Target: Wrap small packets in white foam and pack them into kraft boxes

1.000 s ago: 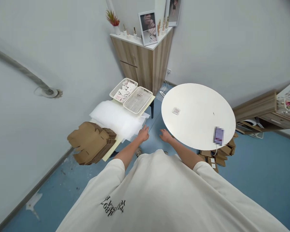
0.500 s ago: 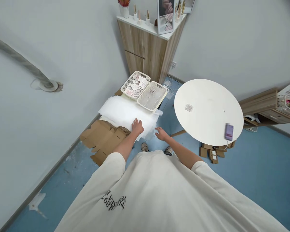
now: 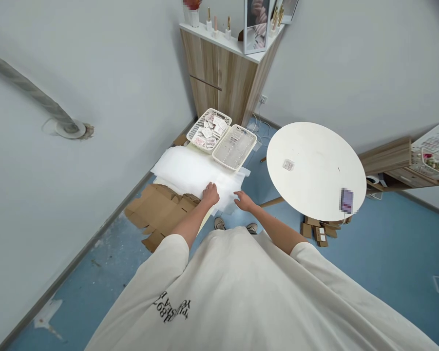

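Observation:
A stack of white, thin, foam-like packing sheets (image 3: 186, 163) lies in front of two baskets. My left hand (image 3: 211, 194) is on the near part of the stack, its fingers drawn together and pinching the top sheet. At the near right edge of the sheets is my right hand (image 3: 243, 201), with thumb and fingers slightly apart and nothing visible between them. One white basket (image 3: 219, 114) holds many small printed packets. Beside it, a second white basket (image 3: 255, 141) has clear plastic pieces inside. Flattened brown cardboard (image 3: 157, 209) lies to the left of my left forearm.
A round white table (image 3: 310, 161) stands at right, bearing a small clear case (image 3: 288, 165) and a blurred purple phone-like object (image 3: 347, 200). Small brown boxes (image 3: 319, 234) lie under its near edge. A wood-grain cabinet (image 3: 219, 68) fills the corner behind the baskets.
My left hand's spread fingers have drawn together on the white sheet. My right hand has barely moved. The whole view has shifted slightly.

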A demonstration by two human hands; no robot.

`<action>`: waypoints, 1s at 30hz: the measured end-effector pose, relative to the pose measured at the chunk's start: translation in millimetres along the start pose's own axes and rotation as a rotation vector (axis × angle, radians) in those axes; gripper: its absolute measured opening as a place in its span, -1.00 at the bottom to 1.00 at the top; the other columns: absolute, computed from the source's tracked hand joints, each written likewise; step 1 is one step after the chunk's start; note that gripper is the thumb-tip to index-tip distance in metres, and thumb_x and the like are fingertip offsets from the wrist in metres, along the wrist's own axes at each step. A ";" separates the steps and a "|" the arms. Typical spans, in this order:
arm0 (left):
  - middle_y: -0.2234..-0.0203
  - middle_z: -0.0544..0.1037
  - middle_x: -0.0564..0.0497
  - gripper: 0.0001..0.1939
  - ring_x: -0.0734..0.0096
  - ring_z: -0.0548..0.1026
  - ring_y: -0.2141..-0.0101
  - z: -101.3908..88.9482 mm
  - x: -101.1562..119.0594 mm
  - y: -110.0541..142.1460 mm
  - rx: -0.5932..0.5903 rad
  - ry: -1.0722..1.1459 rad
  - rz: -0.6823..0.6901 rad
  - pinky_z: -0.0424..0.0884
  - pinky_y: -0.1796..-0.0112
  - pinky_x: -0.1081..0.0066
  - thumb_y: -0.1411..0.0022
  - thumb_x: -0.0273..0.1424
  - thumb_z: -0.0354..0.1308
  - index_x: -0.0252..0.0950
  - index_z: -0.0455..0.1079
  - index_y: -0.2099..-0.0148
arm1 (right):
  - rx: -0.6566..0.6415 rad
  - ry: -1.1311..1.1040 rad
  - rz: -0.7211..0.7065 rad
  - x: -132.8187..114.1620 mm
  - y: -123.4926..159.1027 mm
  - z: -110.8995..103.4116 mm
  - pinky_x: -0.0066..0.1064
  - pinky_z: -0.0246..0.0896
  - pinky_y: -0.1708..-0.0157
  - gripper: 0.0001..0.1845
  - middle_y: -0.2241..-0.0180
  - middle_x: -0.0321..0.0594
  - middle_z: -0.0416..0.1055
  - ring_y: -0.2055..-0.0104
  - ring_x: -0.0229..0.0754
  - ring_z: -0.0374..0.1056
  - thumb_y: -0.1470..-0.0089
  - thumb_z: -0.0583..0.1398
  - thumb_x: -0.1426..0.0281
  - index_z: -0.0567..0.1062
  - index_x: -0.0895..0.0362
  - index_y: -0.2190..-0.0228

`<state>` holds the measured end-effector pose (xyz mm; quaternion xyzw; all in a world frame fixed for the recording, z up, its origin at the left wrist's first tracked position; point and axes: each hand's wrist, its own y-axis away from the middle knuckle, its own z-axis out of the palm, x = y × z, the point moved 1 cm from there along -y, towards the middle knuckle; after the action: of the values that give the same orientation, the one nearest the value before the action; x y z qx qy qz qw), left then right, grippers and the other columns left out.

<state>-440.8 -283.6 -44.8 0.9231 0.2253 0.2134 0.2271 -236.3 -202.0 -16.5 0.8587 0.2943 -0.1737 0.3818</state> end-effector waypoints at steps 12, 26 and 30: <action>-0.38 0.05 -0.37 -0.21 -0.13 0.08 -0.35 -0.2 -0.5 0.7 0.036 0.008 0.004 0.15 -0.26 0.05 -0.27 -0.35 0.03 -0.39 -0.11 -0.48 | -0.009 0.003 0.037 3.8 4.3 3.8 -0.26 0.25 -0.13 -0.42 -0.30 0.05 0.22 -0.12 -0.01 0.39 -0.33 0.04 0.32 0.24 0.17 -0.32; -0.38 0.08 -0.28 -0.33 -0.03 0.18 -0.31 -15.0 39.2 48.3 0.182 0.126 0.171 0.20 -0.21 0.06 -0.35 -0.46 -0.08 -0.32 -0.10 -0.46 | 0.148 -0.650 0.014 -42.0 -29.9 -33.5 -0.27 0.39 -0.02 -0.47 -0.17 -0.03 0.41 -0.09 -0.09 0.42 -0.23 0.17 0.24 0.39 0.07 -0.20; -0.37 0.12 -0.24 -0.33 0.01 0.19 -0.30 -6.0 54.0 65.2 0.176 0.146 0.274 0.22 -0.21 0.09 -0.33 -0.48 -0.05 -0.27 -0.05 -0.45 | 0.122 -0.730 -0.022 -44.3 -39.8 -36.5 -0.27 0.42 0.02 -0.43 -0.10 -0.08 0.46 -0.03 -0.10 0.45 -0.19 0.18 0.19 0.39 0.06 -0.20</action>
<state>-379.3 -305.8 9.4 0.9435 0.1309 0.2885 0.0973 -293.0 -169.5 8.4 0.7581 0.1372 -0.4899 0.4080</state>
